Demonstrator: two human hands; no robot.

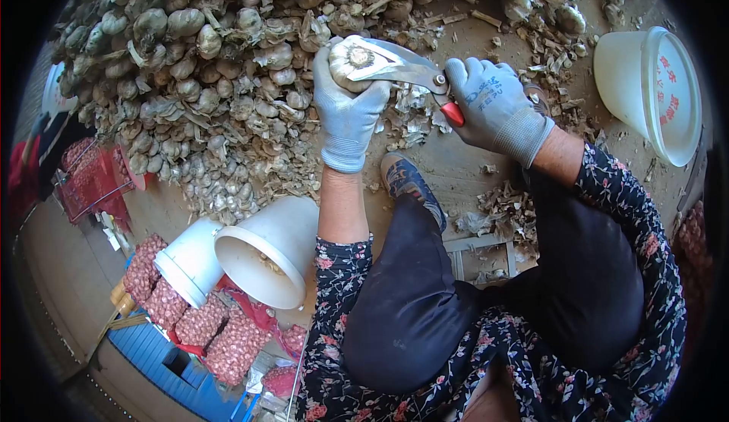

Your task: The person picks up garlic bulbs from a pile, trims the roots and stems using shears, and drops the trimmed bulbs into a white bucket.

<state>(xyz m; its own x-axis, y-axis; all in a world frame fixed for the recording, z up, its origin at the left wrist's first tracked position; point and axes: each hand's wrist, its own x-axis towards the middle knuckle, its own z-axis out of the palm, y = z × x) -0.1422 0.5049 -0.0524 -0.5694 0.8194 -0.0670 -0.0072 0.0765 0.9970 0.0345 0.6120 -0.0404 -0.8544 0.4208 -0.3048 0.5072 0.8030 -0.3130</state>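
Observation:
My left hand [348,114], in a grey glove, is closed around a garlic bulb [348,61], whose cut root end faces up. My right hand [495,107], gloved too, grips a pair of pruning shears [418,73] by the handles; one red handle end shows below the pivot. The blades are parted and lie against the bulb, one above and one below its root end. Beyond both hands rises a large heap of dried garlic [182,65] with stems and roots on it.
A white bucket [262,251] with some bulbs inside tilts at lower left, beside another white bucket [190,259]. Filled red net bags [231,346] stand near a blue pallet [163,365]. At right lies a white tub [630,80]. Garlic scraps [509,213] litter the ground.

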